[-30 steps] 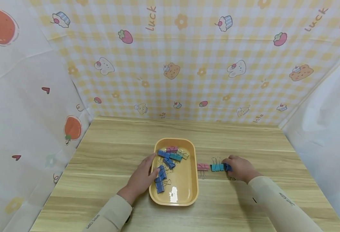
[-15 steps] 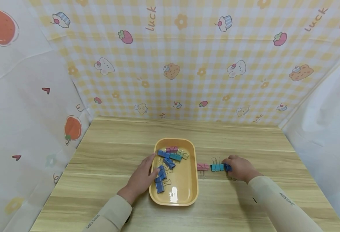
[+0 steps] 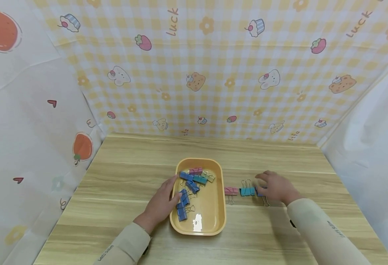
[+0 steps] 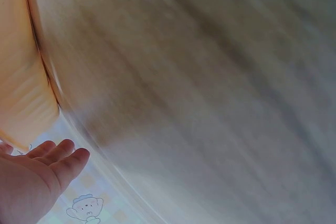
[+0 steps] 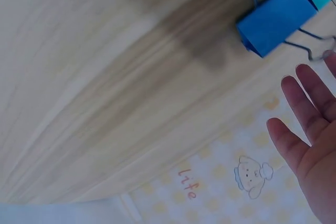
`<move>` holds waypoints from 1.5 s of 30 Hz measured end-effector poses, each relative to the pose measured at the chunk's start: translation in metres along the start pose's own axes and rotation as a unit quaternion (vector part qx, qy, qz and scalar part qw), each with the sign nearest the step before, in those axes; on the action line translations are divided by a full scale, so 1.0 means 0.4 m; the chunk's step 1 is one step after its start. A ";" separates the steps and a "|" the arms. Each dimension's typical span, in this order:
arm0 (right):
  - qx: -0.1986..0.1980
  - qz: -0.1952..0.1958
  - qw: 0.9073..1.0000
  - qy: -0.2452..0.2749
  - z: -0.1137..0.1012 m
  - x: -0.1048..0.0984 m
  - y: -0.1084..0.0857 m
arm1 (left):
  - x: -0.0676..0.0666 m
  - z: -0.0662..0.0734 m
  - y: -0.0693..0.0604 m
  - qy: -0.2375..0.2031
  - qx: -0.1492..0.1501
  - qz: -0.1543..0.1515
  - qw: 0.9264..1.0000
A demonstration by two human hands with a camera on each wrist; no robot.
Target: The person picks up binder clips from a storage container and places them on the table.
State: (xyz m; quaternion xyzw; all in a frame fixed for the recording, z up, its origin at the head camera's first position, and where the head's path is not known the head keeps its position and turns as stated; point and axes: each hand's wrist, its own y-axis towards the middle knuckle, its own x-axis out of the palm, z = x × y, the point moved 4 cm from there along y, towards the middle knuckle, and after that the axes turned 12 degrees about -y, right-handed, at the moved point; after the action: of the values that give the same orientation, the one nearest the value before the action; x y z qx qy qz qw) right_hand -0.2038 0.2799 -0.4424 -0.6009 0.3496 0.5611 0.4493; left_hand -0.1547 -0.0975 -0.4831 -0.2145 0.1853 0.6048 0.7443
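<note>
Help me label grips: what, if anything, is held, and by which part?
Nothing appears gripped. The right hand has spread fingers beside the rightmost blue clip; the left hand rests at the left rim of the yellow tray, fingers extended.

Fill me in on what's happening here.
A person has their left hand at the side of a yellow tray holding mixed clips. Their right hand is open by a blue clip on the table. That clip ends a row running right from the tray: pink clip, teal clip, blue.
</note>
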 end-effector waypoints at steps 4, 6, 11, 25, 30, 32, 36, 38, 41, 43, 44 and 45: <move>0.015 0.017 1.000 0.011 0.011 -0.026 0.002 | 0.000 -0.001 0.001 0.003 0.003 0.000 1.000; 0.021 0.025 0.999 0.013 0.015 -0.038 0.002 | 0.000 -0.003 0.001 0.006 0.004 0.001 1.000; 0.026 0.047 0.998 0.011 0.011 -0.068 0.002 | -0.002 -0.001 0.000 0.007 0.004 0.001 1.000; -0.020 0.097 0.995 -0.004 -0.069 -0.119 0.008 | 0.000 0.001 -0.003 0.001 0.008 0.002 1.000; -0.041 0.121 0.992 -0.012 -0.107 -0.130 0.017 | -0.002 0.004 -0.003 0.002 0.008 0.002 1.000; -0.050 0.128 0.990 -0.013 -0.122 -0.132 0.020 | -0.001 0.004 -0.002 0.004 0.007 0.002 1.000; -0.066 0.132 0.989 -0.015 -0.148 -0.134 0.025 | -0.001 0.005 -0.001 0.003 0.007 0.003 1.000; -0.073 0.134 0.988 -0.018 -0.161 -0.133 0.026 | -0.001 0.003 -0.001 0.004 0.006 0.002 1.000; -0.089 0.139 0.986 -0.019 -0.181 -0.132 0.029 | 0.000 0.001 -0.001 0.006 0.006 0.003 1.000; -0.103 0.145 0.984 -0.017 -0.196 -0.131 0.030 | 0.000 -0.001 -0.001 0.007 0.005 0.002 1.000; -0.108 0.147 0.983 -0.016 -0.204 -0.130 0.030 | 0.000 -0.001 -0.001 0.006 0.006 0.003 1.000; -0.115 0.148 0.982 -0.017 -0.212 -0.129 0.031 | 0.001 -0.001 -0.002 0.005 0.006 0.003 1.000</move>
State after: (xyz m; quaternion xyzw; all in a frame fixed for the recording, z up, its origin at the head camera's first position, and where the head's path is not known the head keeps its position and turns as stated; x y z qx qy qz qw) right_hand -0.1913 0.1920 -0.3960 -0.5808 0.3602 0.6680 0.2945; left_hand -0.1541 -0.0976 -0.4835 -0.2123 0.1939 0.6047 0.7427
